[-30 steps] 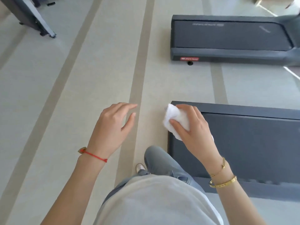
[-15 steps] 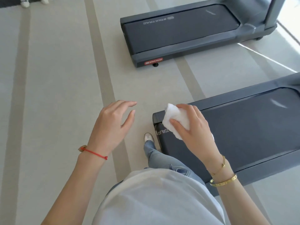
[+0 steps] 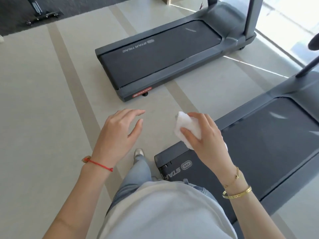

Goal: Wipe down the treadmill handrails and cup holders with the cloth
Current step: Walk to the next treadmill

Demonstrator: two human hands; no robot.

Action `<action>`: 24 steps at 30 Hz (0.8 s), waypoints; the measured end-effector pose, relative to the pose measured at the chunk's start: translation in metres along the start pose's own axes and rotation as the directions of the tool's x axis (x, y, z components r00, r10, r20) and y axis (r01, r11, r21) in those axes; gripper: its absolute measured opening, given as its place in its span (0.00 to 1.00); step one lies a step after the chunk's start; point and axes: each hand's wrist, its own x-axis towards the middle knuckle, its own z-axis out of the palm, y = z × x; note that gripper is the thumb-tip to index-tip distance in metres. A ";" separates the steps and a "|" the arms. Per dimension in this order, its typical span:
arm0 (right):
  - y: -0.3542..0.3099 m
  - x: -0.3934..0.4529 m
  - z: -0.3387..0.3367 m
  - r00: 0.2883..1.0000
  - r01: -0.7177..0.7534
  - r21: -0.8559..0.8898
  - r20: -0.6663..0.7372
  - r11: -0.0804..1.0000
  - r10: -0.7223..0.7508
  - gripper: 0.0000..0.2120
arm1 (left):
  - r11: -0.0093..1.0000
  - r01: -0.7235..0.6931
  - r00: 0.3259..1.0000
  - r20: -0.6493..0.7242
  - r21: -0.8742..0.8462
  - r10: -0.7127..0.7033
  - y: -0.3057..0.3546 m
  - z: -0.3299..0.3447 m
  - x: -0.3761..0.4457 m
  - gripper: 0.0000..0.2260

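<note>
Right hand grips bunched white cloth above near treadmill's rear end; left hand open, fingers relaxed, over floor.

Two treadmills lie on the floor: the near treadmill at right, the far treadmill beyond it, well apart. The left hand hangs over the floor, left of the right hand, which holds the cloth above the near treadmill's rear end.
</note>
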 end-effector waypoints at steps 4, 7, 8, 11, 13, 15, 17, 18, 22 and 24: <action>-0.001 0.053 0.012 0.996 -0.073 -0.006 -0.042 0.997 0.073 0.17 | 0.997 -0.073 0.995 0.068 -0.019 0.074 -0.027 0.011 0.077 0.12; -0.001 0.099 0.018 0.988 -0.126 -0.011 -0.094 0.992 0.125 0.17 | 0.989 -0.143 0.984 0.102 -0.032 0.145 -0.045 0.019 0.140 0.11; -0.001 0.117 0.020 0.983 -0.145 -0.010 -0.114 0.989 0.142 0.17 | 0.985 -0.168 0.978 0.116 -0.040 0.172 -0.051 0.022 0.164 0.11; -0.002 0.171 0.024 0.961 -0.211 0.004 -0.180 0.978 0.208 0.16 | 0.968 -0.242 0.956 0.155 -0.067 0.250 -0.065 0.025 0.235 0.12; -0.004 0.209 0.023 0.943 -0.247 0.023 -0.227 0.969 0.245 0.17 | 0.953 -0.294 0.937 0.173 -0.071 0.302 -0.071 0.025 0.284 0.12; -0.003 0.244 0.022 0.924 -0.274 0.037 -0.267 0.961 0.274 0.17 | 0.937 -0.340 0.917 0.191 -0.080 0.349 -0.072 0.028 0.331 0.13; -0.002 0.273 0.019 0.901 -0.306 0.042 -0.308 0.951 0.304 0.16 | 0.920 -0.378 0.893 0.220 -0.102 0.392 -0.071 0.030 0.373 0.13; -0.001 0.285 0.017 0.887 -0.326 0.048 -0.329 0.944 0.323 0.17 | 0.910 -0.399 0.878 0.238 -0.115 0.415 -0.069 0.032 0.392 0.12; 0.006 0.322 0.006 0.828 -0.396 0.044 -0.414 0.917 0.378 0.17 | 0.861 -0.483 0.805 0.304 -0.161 0.509 -0.057 0.045 0.459 0.11; 0.011 0.338 -0.001 0.792 -0.431 0.048 -0.459 0.901 0.403 0.17 | 0.838 -0.512 0.768 0.335 -0.190 0.545 -0.046 0.056 0.488 0.12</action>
